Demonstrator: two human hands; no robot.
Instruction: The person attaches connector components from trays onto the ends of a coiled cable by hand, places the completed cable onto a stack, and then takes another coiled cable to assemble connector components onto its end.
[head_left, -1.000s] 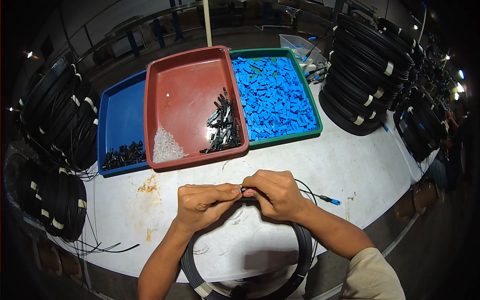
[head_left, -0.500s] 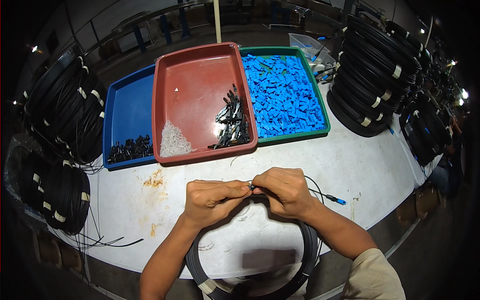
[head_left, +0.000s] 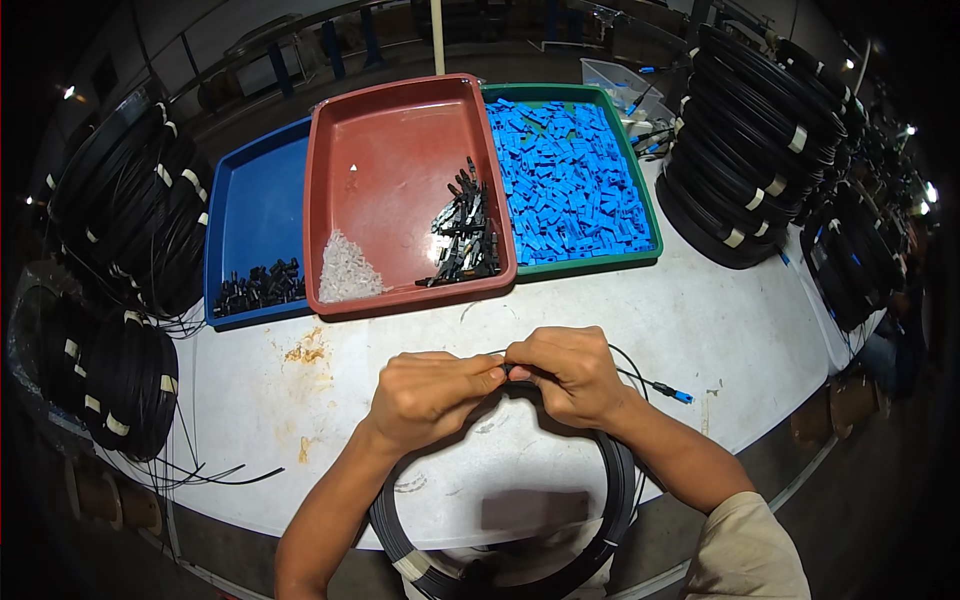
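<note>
My left hand and my right hand meet at the middle of the table, thumbs and fingertips pinched together. Between them is a small black piece, mostly covered by the fingers, so its exact kind does not show. Below my hands, a coil of black cable rests at the table's near edge, with pale tape wrapped round it at lower left. Right of my right hand, a thin cable curves out and ends in a black connector with a blue tip.
Across the back stand a blue tray of black parts, a red tray with clear pieces and black connector parts, and a green tray full of blue pieces. Stacked cable coils flank the table at left and right.
Both hands stay joined on the small black piece, with only a slight shift of the fingertips. The whole view has moved a little.
</note>
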